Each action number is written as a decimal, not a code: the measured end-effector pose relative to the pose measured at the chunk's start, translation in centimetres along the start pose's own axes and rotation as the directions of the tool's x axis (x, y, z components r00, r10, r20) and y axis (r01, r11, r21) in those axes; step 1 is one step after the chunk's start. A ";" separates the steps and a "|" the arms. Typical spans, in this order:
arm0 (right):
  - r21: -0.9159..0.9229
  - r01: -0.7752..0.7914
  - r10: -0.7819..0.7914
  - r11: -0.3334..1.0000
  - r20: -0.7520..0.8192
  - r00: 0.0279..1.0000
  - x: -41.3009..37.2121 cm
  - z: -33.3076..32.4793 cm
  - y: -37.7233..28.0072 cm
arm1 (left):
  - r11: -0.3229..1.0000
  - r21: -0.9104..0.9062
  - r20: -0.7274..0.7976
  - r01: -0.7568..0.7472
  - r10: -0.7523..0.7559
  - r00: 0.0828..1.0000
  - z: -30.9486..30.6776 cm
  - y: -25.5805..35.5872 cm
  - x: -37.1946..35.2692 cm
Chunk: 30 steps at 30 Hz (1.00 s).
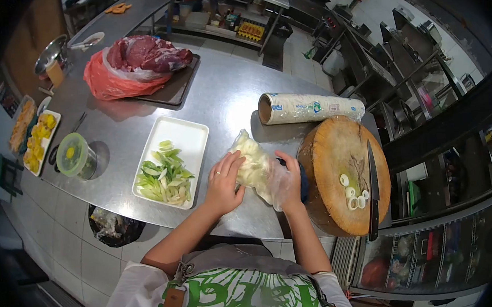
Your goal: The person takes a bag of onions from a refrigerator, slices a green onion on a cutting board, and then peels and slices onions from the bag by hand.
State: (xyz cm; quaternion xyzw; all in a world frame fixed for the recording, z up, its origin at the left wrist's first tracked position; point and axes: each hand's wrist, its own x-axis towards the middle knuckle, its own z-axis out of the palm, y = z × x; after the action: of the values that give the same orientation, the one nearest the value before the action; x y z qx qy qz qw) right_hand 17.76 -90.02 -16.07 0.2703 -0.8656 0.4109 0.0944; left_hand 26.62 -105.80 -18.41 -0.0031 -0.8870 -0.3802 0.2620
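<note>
Steel kitchen table (226,75), hands (225,180) clamped on plastic bag (252,164), green shirt lettering (242,296) partly hidden.

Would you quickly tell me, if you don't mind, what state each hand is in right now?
Left hand: open, fingers laid on the bag.
Right hand: curled, holding the bag's loose plastic.

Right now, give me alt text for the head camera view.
Two hands, left and right, handle a clear plastic bag of pale food on a metal table, between a white tray of sliced greens and a round chopping block.
</note>
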 end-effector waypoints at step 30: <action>0.045 -0.170 0.175 0.985 -0.163 0.971 -8.0 -9.8 -2.8 | 0.992 0.118 -0.053 0.038 -0.032 0.998 -0.7 1.6 -0.1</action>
State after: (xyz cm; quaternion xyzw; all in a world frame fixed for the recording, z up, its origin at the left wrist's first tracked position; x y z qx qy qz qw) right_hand 25.35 -80.86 -10.97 0.1604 -0.8685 0.4517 0.1261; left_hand 27.34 -105.16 -16.98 0.0377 -0.9010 -0.3311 0.2777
